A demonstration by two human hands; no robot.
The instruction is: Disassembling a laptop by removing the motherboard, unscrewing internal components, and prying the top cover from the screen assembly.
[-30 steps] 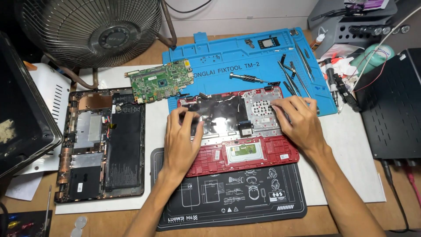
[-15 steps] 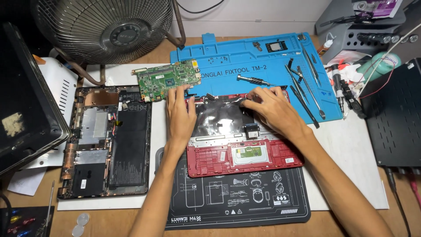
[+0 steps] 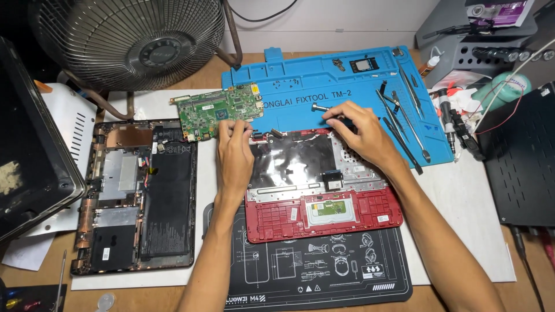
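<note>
A red laptop palmrest case (image 3: 370, 215) lies upside down in front of me, half on a black work mat (image 3: 324, 277). My left hand (image 3: 234, 159) rests flat on the case's far left corner, fingers apart, fingertips touching the near edge of a green circuit board (image 3: 217, 110). My right hand (image 3: 364, 136) reaches over the case's far edge onto a blue repair mat (image 3: 300, 86). Its fingertips pinch a small screwdriver (image 3: 319, 107) that lies on that mat.
A black laptop base (image 3: 139, 202) with its battery lies open at the left, beside a dark screen lid (image 3: 29, 156). A round fan (image 3: 130, 40) stands at the back left. Tweezers and picks (image 3: 404, 124) lie on the mat's right side. A black box (image 3: 520, 162) sits at the right.
Both hands have moved from the middle of the red case to its far edge. The right hand has reached the screwdriver on the blue mat; the left has reached the circuit board.
</note>
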